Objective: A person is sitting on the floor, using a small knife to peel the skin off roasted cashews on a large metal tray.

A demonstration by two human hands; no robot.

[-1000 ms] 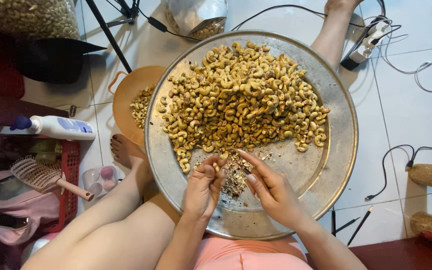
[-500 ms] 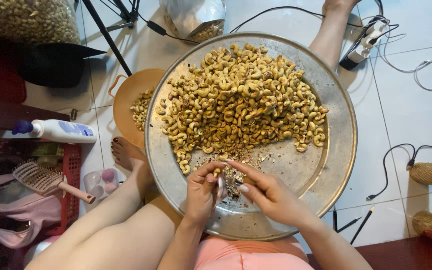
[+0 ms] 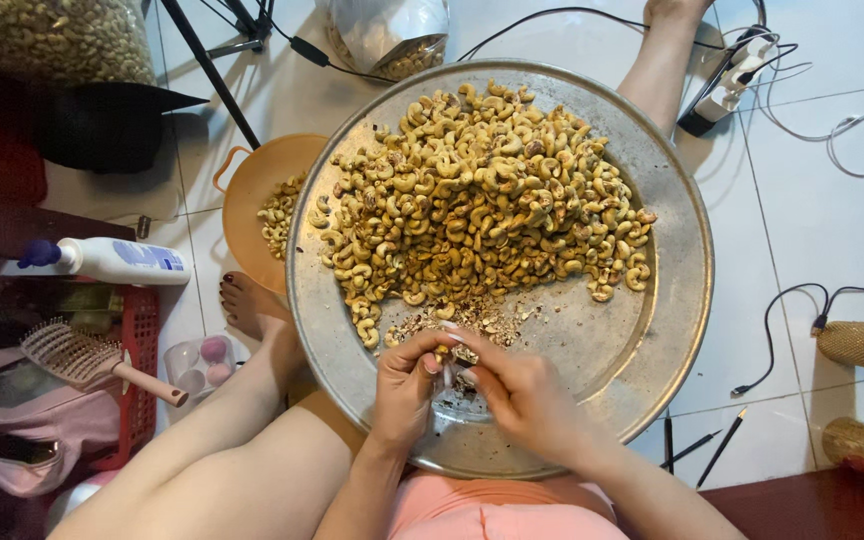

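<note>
A wide round metal tray [image 3: 652,330] rests on my lap with a large heap of cashew nuts [image 3: 472,200] on its far half. Bits of peeled skin [image 3: 472,318] lie just in front of the heap. My left hand [image 3: 402,390] and my right hand [image 3: 522,395] meet over the near part of the tray, fingertips pinched together on a single cashew nut [image 3: 449,355]. A small blade seems to show between the fingers, but it is too small to be sure.
An orange bowl [image 3: 252,190] with some cashews sits under the tray's left edge. On the left are a white bottle [image 3: 102,260], a hairbrush [image 3: 92,360] and a red basket [image 3: 137,370]. Cables and a power strip [image 3: 732,80] lie on the tiled floor at right.
Both hands have stayed over the near part of the tray, drawing closer together around the nut. The fingers have shifted slightly.
</note>
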